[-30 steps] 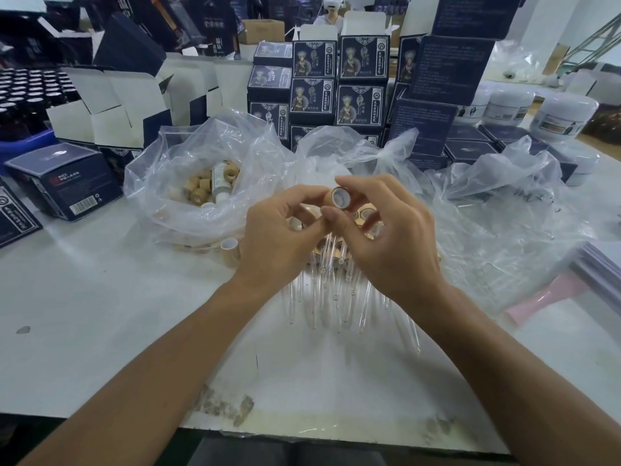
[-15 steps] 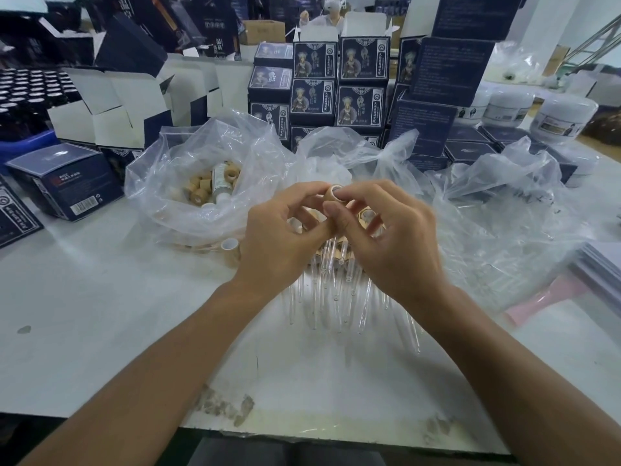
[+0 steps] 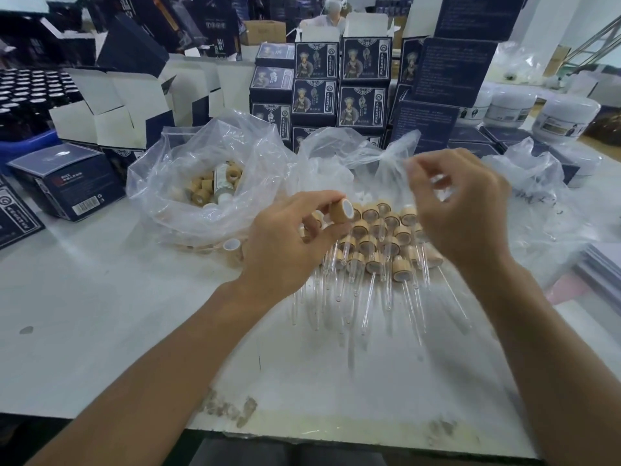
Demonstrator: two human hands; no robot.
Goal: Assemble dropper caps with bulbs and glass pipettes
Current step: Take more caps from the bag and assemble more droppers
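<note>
While the left hand (image 3: 289, 243) pinches a wooden cap (image 3: 340, 211) between thumb and fingertips, the right hand (image 3: 460, 210) hangs blurred beside it, fingers curled; whether it holds anything I cannot tell. Below both hands lies a pile of assembled droppers (image 3: 379, 250).

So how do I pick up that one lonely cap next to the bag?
Pinch the loose cap by its round wooden sides, reaching down from above. It appears to stand upright with its white end up, beside the plastic bag, so the sides on the near and right are free.
</note>
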